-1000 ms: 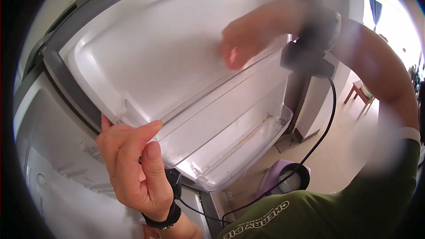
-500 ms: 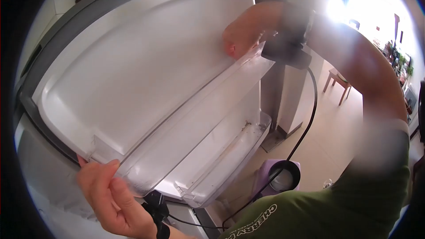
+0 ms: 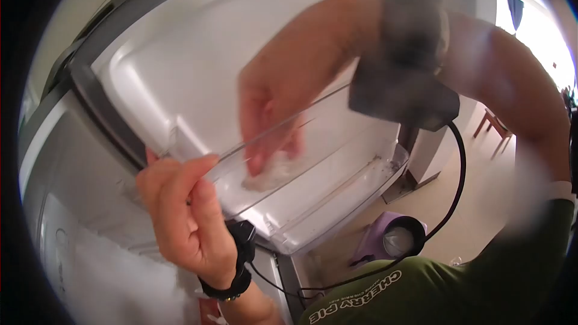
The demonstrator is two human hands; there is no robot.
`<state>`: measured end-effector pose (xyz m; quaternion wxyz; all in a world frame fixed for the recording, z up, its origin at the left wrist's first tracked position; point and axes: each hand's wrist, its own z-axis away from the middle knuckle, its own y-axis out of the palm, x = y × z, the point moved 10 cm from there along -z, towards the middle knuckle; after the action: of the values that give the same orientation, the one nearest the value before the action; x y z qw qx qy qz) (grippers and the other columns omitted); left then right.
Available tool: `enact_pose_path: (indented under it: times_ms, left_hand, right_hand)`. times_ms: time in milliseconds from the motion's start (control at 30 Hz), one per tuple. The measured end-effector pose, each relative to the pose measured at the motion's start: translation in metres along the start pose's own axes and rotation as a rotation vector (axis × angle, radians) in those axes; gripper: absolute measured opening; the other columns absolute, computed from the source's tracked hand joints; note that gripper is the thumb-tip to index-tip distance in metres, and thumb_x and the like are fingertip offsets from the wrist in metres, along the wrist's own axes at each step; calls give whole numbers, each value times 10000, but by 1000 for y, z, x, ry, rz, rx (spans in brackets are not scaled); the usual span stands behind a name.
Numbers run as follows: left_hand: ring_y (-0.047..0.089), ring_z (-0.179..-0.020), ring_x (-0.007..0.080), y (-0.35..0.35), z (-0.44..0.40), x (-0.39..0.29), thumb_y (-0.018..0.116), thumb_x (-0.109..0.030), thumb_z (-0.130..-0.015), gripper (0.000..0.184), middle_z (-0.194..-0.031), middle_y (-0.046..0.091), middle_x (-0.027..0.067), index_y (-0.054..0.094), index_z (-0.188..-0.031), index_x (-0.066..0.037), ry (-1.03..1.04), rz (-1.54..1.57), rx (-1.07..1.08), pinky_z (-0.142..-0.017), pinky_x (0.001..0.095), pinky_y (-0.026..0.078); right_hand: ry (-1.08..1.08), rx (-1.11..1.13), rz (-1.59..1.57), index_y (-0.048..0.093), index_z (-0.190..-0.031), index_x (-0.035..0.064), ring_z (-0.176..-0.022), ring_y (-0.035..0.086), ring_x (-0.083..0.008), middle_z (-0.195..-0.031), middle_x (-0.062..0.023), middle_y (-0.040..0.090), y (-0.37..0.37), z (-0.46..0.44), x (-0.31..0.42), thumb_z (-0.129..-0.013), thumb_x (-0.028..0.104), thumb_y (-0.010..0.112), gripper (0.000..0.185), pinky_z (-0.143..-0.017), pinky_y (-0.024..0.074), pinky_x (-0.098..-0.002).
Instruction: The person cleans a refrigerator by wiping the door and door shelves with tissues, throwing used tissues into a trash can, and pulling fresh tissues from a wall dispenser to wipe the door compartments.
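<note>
An open refrigerator door (image 3: 198,42) shows its white inner side, with a clear upper shelf (image 3: 319,144) and a lower shelf (image 3: 337,198) whose floor has brown specks. At the upper shelf's left end, my left hand (image 3: 186,210) is closed, its fingers curled round the corner. My right hand (image 3: 271,102) reaches down into that same shelf, fingers bent together and blurred by motion. Beneath the fingertips is a pale, blurry patch (image 3: 271,171); whether it is a cloth or something else is too unclear to tell.
The frosty refrigerator interior (image 3: 108,265) lies at the lower left. On the floor stands a purple object with a black round rim (image 3: 404,238). A black cable (image 3: 462,174) hangs from the device on my right wrist. A wooden stool (image 3: 495,126) stands farther right.
My right hand has moved left and down from the shelf's right part into its left part. The left hand keeps its place at the shelf's end, while the view has shifted.
</note>
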<state>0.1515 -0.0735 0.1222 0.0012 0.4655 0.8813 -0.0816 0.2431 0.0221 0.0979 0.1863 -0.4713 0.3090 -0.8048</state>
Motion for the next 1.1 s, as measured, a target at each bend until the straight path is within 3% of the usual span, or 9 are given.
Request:
enact_pose_path:
  times_ms: [67, 200, 300, 333, 433, 533, 733, 1033, 1100]
  left_hand:
    - [481, -769, 205, 0, 0, 1, 585, -53, -824, 110, -771, 540, 52, 661, -876, 8, -7, -4, -6, -965, 464, 354]
    - [476, -756, 188, -1, 0, -1, 604, -36, -815, 102, -759, 535, 28, 673, -885, -7, -7, -3, -2, -955, 457, 358]
    - [478, -760, 190, -1, 1, -1, 600, -35, -822, 110, -760, 535, 30, 675, -898, -9, -12, -10, -11, -960, 453, 353]
    - [479, -762, 191, 0, 1, -1, 598, -34, -824, 113, -761, 536, 30, 676, -902, -9, -10, -7, -8, -962, 450, 352]
    - [483, -764, 193, 1, 2, 0, 593, -34, -831, 118, -764, 539, 30, 677, -912, -14, -36, -12, -1, -966, 450, 348]
    - [487, -761, 194, 2, 2, -3, 585, -36, -840, 121, -767, 542, 28, 679, -915, -19, -20, -31, -2, -965, 455, 348]
    - [487, -753, 208, 2, 2, -3, 594, -37, -823, 124, -756, 532, 37, 682, -910, -24, -13, -35, 18, -973, 497, 352]
    - [490, -757, 235, 2, 2, 0, 592, -29, -800, 117, -803, 547, 68, 670, -885, -11, -2, -65, 29, -967, 516, 355]
    - [491, -767, 241, 3, 2, 0, 582, -35, -806, 122, -808, 553, 77, 664, -889, 0, -11, -70, 37, -975, 517, 351]
  right_hand:
    - [-144, -20, 214, 652, -1064, 47, -827, 584, -173, -962, -74, 652, -5, -28, 26, -860, 236, 562, 292, -810, 444, -298]
    - [-10, -71, 569, 657, -1065, 55, -922, 557, -230, -936, -77, 651, -12, -51, 34, -835, 222, 581, 294, -822, 411, -333]
    - [-152, -146, 591, 596, -1219, 82, -899, 578, -148, -1016, -20, 646, -4, -37, 31, -867, 288, 600, 408, -801, 460, -287]
    - [-127, -58, 480, 594, -1224, 76, -940, 580, -145, -1094, -49, 640, 0, -33, 26, -863, 262, 617, 407, -815, 470, -265]
    - [-85, 24, 176, 627, -1170, 58, -946, 571, -137, -1077, -53, 635, 7, -26, 17, -849, 213, 636, 356, -822, 479, -258]
    - [-24, 75, -76, 671, -1079, 57, -1003, 544, -153, -1092, -49, 637, 9, -20, 7, -865, 161, 559, 263, -895, 434, -304]
    - [83, 33, -139, 657, -1036, 18, -976, 566, -156, -1051, -56, 639, 8, -14, 1, -879, 150, 520, 247, -872, 469, -304]
    - [34, -200, -156, 612, -807, 38, -681, 467, -49, -712, 52, 533, -17, 10, -10, -880, 223, 562, 205, -620, 377, -222]
    - [-15, -226, -197, 619, -886, 5, -770, 568, -102, -822, -22, 603, -28, 24, -8, -873, 205, 602, 201, -718, 467, -252]
